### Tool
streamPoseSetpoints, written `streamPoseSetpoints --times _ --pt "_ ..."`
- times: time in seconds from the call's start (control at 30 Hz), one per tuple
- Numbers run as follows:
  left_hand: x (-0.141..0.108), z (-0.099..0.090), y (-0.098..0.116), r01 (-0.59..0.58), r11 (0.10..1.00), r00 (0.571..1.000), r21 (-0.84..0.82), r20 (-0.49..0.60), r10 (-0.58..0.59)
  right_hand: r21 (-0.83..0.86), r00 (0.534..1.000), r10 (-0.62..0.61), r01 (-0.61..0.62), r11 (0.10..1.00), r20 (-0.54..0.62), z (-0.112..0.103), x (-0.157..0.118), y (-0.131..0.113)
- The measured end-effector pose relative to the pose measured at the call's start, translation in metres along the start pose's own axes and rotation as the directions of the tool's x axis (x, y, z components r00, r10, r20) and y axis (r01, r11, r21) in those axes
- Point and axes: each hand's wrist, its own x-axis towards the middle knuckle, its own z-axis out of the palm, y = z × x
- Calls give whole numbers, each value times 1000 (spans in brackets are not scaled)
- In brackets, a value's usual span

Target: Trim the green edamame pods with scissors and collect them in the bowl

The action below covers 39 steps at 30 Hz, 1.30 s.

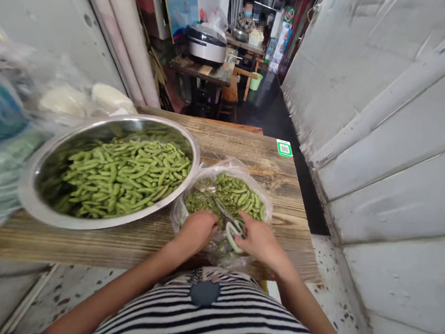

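Observation:
My right hand (257,240) grips scissors by their pale looped handles (232,236), the blades (222,207) pointing away and to the left. Close to the blades, my left hand (198,230) has its fingers curled together; what they hold, if anything, is hidden. Both hands are over a clear plastic bag (269,205), spread open on the table. Inside it lie whole green soybean pods (249,198) on the right and small green trimmings (198,202) on the left. A big steel basin (28,197) full of edamame pods (128,177) stands to the left.
Plastic bags (0,168) crowd the wooden table's (283,180) left end. A QR-code card (284,148) lies at the far right corner. Beyond are a rice cooker (206,43) on another table, a green bin (255,81) and a seated person (246,21). A white wall rises at right.

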Motion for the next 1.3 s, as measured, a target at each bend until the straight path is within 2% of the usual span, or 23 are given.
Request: streamPoseSetpoints --times 0.03,0.07,0.1,0.13,0.2,0.23,0.3,0.33,0.37,0.43,0.5,0.6,0.67,0.77,0.9,1.03,1.2,1.3 --pt "2 3 2 17 1000 1000 1 -10 -17 215 998 -22 9 977 59 -6 -2 9" --pt "4 4 3 32 999 999 -5 -16 -32 459 990 -66 3 889 122 -12 -4 17" --pt "5 6 4 44 999 999 -17 -18 -45 670 969 -146 -25 742 198 -16 -7 25" --pt "7 7 4 50 998 999 -32 -15 -50 813 950 -220 -56 579 222 -17 -10 31" --pt "9 7 4 29 997 999 -74 -10 -30 945 944 -287 -66 321 164 -16 -16 38" --pt "9 7 2 11 994 1000 -107 -17 -13 965 945 -291 -77 249 151 -12 -18 39" --pt "10 6 -2 2 979 998 -204 -57 -13 980 949 -280 -100 172 146 -4 -22 37" --pt "10 6 -4 26 963 995 -268 -89 -51 981 952 -274 -92 169 137 -1 -23 35" --pt "10 5 -7 64 938 987 -342 -119 -110 972 960 -244 -80 220 135 2 -24 32" --pt "10 4 -12 138 846 958 -516 -146 -245 910 973 -188 -45 413 134 5 -26 25" --pt "10 2 -15 180 689 932 -702 -103 -348 803 979 -178 25 595 102 5 -29 18" --pt "8 -3 -15 226 434 908 -872 28 -417 606 985 -170 129 785 10 2 -35 8" --pt "6 -6 -13 240 366 903 -899 69 -424 464 992 -127 124 877 -25 1 -37 3" --pt "3 -9 -11 224 407 899 -885 27 -437 357 996 -85 86 930 -19 2 -35 -1" --pt "1 -9 -14 173 518 881 -838 -103 -462 407 993 -114 95 909 23 3 -27 0" --pt "1 -10 -16 166 595 875 -786 -161 -457 454 987 -155 117 883 48 2 -24 2" --pt "-1 -10 -14 32 655 889 -755 -279 -364 462 981 -176 120 878 79 1 -25 2" --pt "-1 -8 -14 -2 685 894 -729 -307 -325 458 983 -169 117 881 74 4 -23 1"
